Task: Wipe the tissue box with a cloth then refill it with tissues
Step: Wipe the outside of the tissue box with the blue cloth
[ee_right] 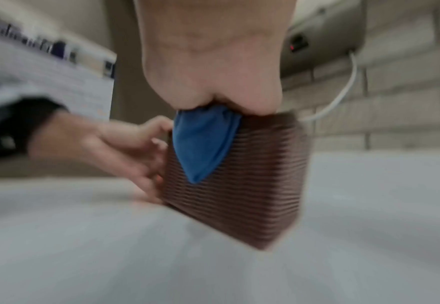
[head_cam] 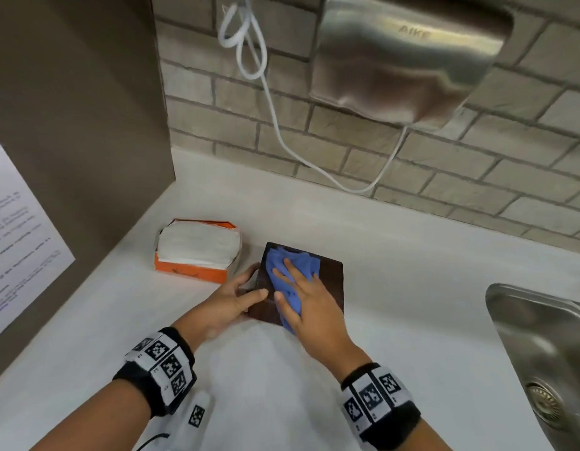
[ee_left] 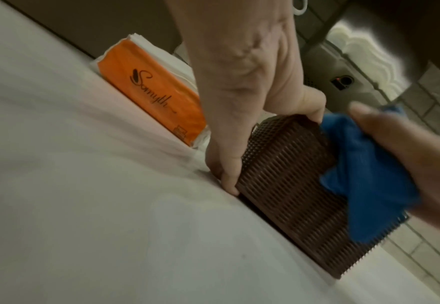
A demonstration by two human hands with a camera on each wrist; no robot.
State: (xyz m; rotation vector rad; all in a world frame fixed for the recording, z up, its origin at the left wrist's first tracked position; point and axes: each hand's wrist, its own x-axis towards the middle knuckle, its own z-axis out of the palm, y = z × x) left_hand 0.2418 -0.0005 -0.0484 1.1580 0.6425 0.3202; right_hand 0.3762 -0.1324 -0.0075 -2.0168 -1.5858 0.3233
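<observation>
- Head view: brown tissue box sits on the white countertop, approx. centre, top face dark and flat. Blue cloth lies bunched on that top face.
- Head view, surroundings: orange tissue pack, opened, white tissues showing, stands just left of the box, not touching it. Steel sink at right, well apart. Steel hand dryer on the brick wall above w/ a white cord looping down. Printed notice on the brown panel at left.
- Head view, grip: right hand flat on the cloth, fingers straight and spread, pressing it onto the box. Left hand wraps the box's left edge, fingers curled on the side, index finger laid over the top.
- Left wrist view: box side shows a fine ribbed lattice texture, brown. Tissue pack behind it. Left hand's thumb and fingers pinch the box's end; right hand w/ cloth on top, blurred.
- Right wrist view: blurred. A point of blue cloth hangs down over the ribbed box face from under the right palm; finger spread can't be told here. Left hand grips the box's far edge, wrist in a black band.
</observation>
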